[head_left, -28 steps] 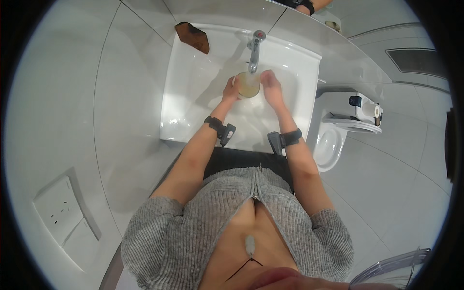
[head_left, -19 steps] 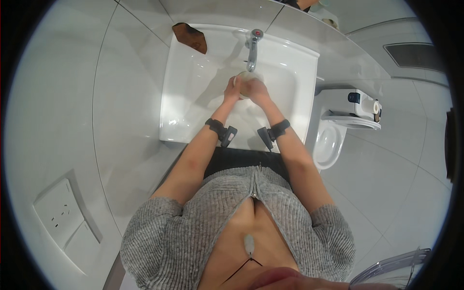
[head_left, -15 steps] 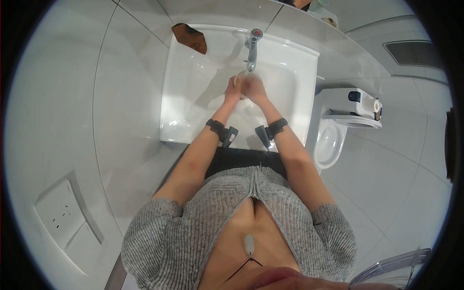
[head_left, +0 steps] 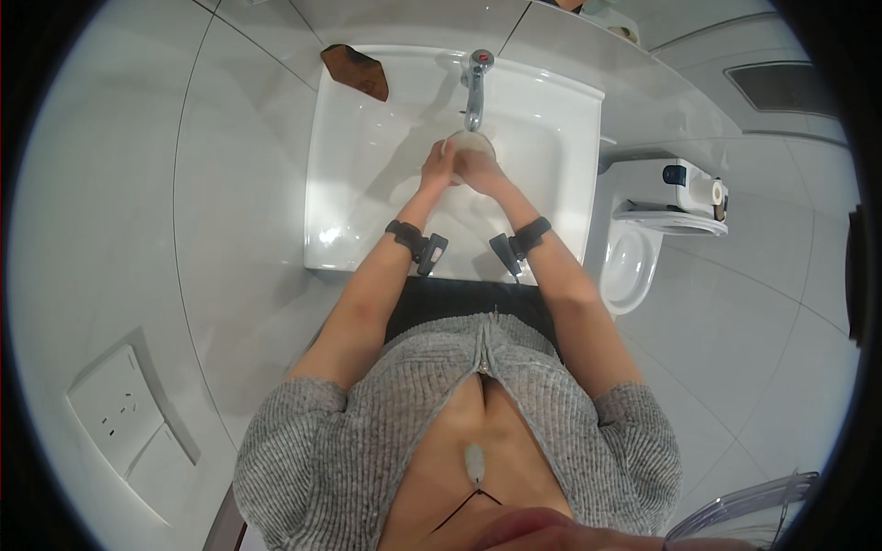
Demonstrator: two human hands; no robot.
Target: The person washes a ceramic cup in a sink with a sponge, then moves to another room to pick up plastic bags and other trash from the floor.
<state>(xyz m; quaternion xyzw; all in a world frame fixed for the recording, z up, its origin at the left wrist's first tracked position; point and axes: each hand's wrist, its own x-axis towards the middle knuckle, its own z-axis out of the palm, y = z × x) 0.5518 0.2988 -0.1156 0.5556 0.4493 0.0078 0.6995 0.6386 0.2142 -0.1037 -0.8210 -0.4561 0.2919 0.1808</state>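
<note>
Basin edges (head_left: pixel 590 138) lie well beyond hands (head_left: pixel 438 167), bowl (head_left: pixel 471 141).

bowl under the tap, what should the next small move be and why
Perhaps turn the bowl slightly with the left hand, which holds its left side, since the right hand covers only part of its opening.

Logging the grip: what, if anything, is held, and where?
A round bowl, held by its left side in the left hand. The right hand covers its near part; whether it grips is unclear.
</note>
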